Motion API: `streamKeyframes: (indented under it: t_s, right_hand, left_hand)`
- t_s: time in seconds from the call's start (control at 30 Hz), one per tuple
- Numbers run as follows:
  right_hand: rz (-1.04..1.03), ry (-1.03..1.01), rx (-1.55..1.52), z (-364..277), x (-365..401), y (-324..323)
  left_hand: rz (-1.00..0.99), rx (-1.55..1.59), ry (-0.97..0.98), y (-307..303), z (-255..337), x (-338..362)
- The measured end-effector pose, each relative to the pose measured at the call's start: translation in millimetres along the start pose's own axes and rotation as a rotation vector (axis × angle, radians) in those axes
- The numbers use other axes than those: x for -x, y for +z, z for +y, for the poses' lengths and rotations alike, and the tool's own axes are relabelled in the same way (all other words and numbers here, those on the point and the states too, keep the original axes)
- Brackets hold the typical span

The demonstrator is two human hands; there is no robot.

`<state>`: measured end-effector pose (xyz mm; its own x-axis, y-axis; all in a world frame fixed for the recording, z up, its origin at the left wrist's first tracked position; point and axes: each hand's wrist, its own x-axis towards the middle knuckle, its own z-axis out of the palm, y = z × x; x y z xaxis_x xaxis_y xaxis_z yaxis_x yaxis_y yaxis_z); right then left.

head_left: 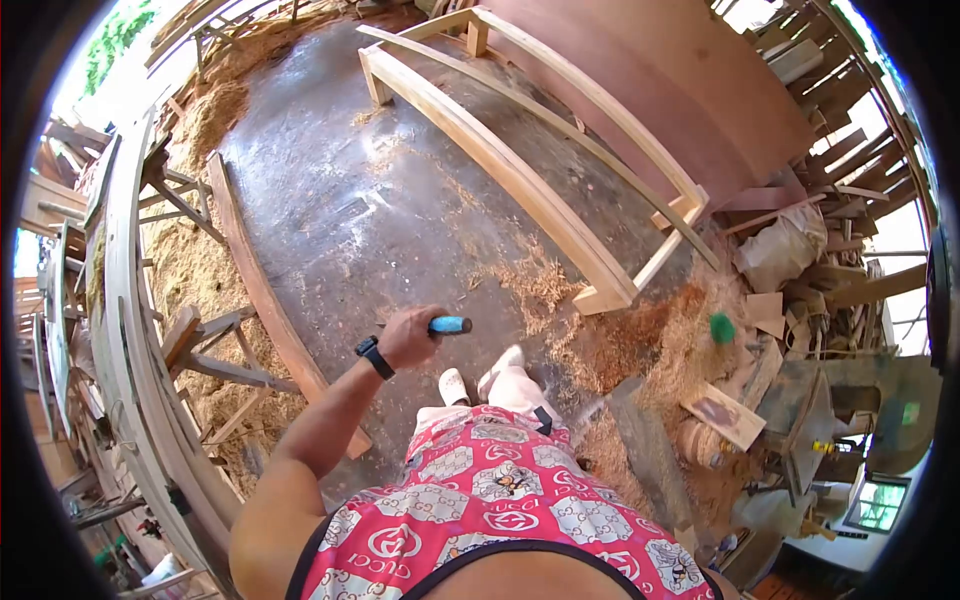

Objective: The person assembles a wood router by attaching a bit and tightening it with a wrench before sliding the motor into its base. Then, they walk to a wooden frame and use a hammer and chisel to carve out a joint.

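My left hand (406, 338), with a dark watch on its wrist, is closed round a short blue cylinder (450, 325) with a darker rounded end. The part inside my fist is hidden, so I cannot tell what kind of tool or piece it is. It is held out in front of my body, over the grey floor and above my feet. My right hand is out of view. Ahead and to the right, a long wooden frame (520, 180) of pale planed beams lies on the floor, away from my hand.
Wood shavings (540, 285) are scattered by the frame's near end. A long plank (255, 270) lies to my left, beside sawdust heaps and wooden trestles (225, 350). A large brown sheet (660, 70) stands behind the frame. Stacked offcuts (840, 230) and a loose board (722, 417) are at the right.
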<state>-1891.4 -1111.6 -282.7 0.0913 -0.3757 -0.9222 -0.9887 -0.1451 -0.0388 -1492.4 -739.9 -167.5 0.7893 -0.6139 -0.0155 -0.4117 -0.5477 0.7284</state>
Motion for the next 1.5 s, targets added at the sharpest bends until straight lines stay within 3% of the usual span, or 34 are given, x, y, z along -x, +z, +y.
streamKeyframes:
  t_s: [0.23,0.43,0.57,0.6,0.67,0.73,0.83,1.0,1.2,1.27,1.33,1.4,1.5]
  right_hand:
    - [-0.055,0.002,-0.107,-92.6,-54.9,-0.4]
    - [-0.145,0.056,-0.305,-234.8,-104.2,-58.3]
    - [-0.283,-0.142,-0.598,-379.7,-150.0,-145.8]
    - [-0.212,-0.258,-0.653,-423.4,-137.4,-171.5]
    - [-0.37,-0.305,-0.893,-502.7,-75.4,-224.4]
    - [-0.331,-0.455,-0.75,-542.9,-72.0,-239.1]
    - [-0.258,-0.307,-0.624,-603.7,-139.3,-259.7]
    - [-0.324,-0.139,-0.713,-703.8,-162.2,-245.0]
    - [-0.486,0.013,-0.849,-774.1,-185.9,-219.2]
    - [-0.555,0.206,-1.086,-806.6,-187.9,-224.9]
    - [-0.528,0.226,-1.079,-827.5,-189.6,-236.4]
    - [-0.437,0.034,-1.049,-843.9,-197.1,-249.0]
    - [-0.258,0.078,-0.924,-882.6,-213.4,-282.5]
  left_hand:
    - [-0.066,-0.124,0.009,-34.7,-69.9,-98.2]
    - [-0.244,-0.126,-0.01,-66.5,-60.8,-198.5]
    - [-0.173,-0.121,0.026,-99.3,-66.8,-263.0]
    - [-0.163,-0.135,0.013,-111.1,-57.8,-287.0]
    - [-0.18,-0.162,-0.004,-125.9,-62.9,-329.3]
    - [-0.183,-0.151,-0.005,-136.5,-61.0,-360.2]
    - [-0.202,-0.045,0.025,-129.1,-84.5,-399.6]
    - [-0.312,-0.085,0.132,-139.1,-148.5,-469.5]
    - [-0.177,-0.068,-0.068,-200.1,-235.0,-530.5]
    - [-0.182,-0.08,-0.118,-235.7,-252.5,-552.6]
    - [-0.186,-0.093,-0.182,-265.8,-262.6,-577.0]
    - [-0.184,-0.18,-0.213,-288.8,-280.9,-590.7]
    - [-0.137,-0.231,-0.287,-312.3,-296.2,-616.3]
